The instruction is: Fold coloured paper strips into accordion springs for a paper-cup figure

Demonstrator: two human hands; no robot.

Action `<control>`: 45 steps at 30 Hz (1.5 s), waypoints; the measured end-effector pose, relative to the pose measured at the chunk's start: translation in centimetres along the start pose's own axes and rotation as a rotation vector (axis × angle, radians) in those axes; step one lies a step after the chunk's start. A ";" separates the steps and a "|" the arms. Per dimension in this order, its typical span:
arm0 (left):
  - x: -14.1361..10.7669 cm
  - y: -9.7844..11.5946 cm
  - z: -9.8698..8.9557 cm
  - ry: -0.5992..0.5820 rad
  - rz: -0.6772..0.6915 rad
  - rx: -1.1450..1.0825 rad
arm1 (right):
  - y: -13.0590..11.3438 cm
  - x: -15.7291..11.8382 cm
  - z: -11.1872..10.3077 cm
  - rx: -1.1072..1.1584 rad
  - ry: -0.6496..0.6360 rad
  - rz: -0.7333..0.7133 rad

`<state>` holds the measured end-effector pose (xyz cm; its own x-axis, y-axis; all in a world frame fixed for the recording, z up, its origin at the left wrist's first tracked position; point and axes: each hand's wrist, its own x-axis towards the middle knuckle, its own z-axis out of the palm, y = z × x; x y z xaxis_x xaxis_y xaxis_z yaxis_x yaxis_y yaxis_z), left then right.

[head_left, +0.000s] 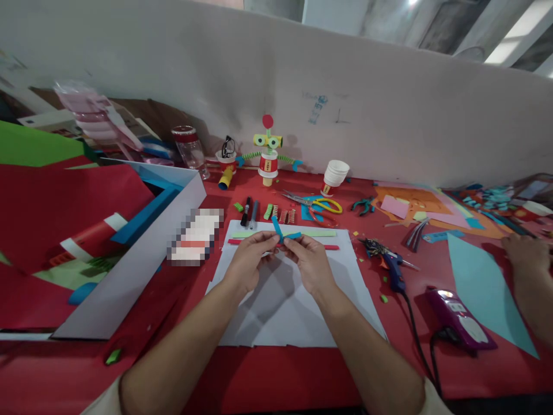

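My left hand and my right hand meet over a white sheet in front of me. Between their fingertips they pinch blue paper strips, one end pointing up and the other to the right. Whether it is one folded strip or two crossed ones I cannot tell. Just behind the fingers, a light green strip and a red strip lie flat across the sheet. Small folded paper springs and two markers lie beyond the sheet's far edge.
A paper-cup robot figure stands at the back, with stacked cups to its right. Scissors, a glue gun with its cord and a purple device lie rightward. A box fills the left. Another person's hand rests far right.
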<state>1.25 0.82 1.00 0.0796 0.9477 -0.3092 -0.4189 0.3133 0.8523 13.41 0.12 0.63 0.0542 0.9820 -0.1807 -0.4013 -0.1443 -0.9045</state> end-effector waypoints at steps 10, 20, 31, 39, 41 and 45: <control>0.4 1.5 -1.3 -0.107 0.032 0.396 | -1.2 0.0 -0.5 -0.303 -0.066 -0.012; 0.5 0.9 -0.9 -0.018 -0.106 0.090 | -0.6 0.1 -0.5 -0.090 -0.056 0.026; -0.3 -0.7 0.4 0.094 0.045 0.017 | -0.3 -0.3 0.1 -0.039 0.043 -0.035; -0.6 -0.8 0.7 0.099 0.058 -0.010 | -0.4 0.1 -0.2 0.039 0.012 0.058; -0.7 -0.8 0.8 0.126 0.089 -0.003 | -0.4 -0.1 -0.1 0.054 -0.014 0.047; -0.9 -1.0 1.0 0.141 0.162 0.016 | -0.3 -0.2 0.0 0.036 -0.026 0.020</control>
<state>2.47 -0.27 0.85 -0.1159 0.9680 -0.2227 -0.4014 0.1595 0.9019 13.57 -0.04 0.94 0.0221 0.9820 -0.1876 -0.4344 -0.1596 -0.8864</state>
